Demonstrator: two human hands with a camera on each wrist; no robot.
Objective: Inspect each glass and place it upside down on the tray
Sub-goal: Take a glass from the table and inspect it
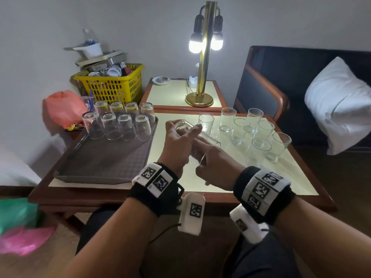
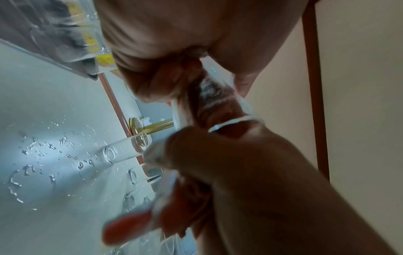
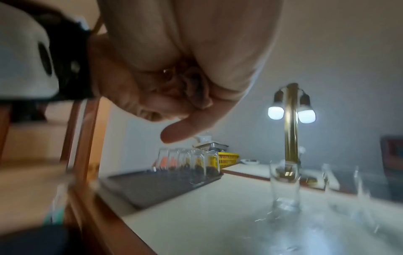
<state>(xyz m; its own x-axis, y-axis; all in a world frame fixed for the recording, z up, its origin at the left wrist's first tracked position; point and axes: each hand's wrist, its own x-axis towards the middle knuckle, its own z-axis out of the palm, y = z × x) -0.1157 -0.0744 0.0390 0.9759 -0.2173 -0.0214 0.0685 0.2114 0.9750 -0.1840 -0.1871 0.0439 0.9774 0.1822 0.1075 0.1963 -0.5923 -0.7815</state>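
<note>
A clear glass (image 1: 200,145) is held tilted above the table's middle, base away from me and rim (image 1: 208,152) toward me. My left hand (image 1: 176,141) grips its base end, fingers curled over the top. My right hand (image 1: 218,167) holds the rim end from the right. In the left wrist view the glass (image 2: 216,96) runs between the left hand (image 2: 174,51) and the right hand (image 2: 261,172). The dark tray (image 1: 100,163) lies on the left, with several glasses (image 1: 126,127) upside down along its far edge. Several upright glasses (image 1: 261,133) stand on the right.
A brass lamp (image 1: 202,67) with lit bulbs stands on the side table behind. A yellow basket (image 1: 112,85) and a pink bag (image 1: 62,109) sit beyond the tray. Water drops (image 2: 43,155) spot the tabletop. A chair with a white pillow (image 1: 339,105) is on the right.
</note>
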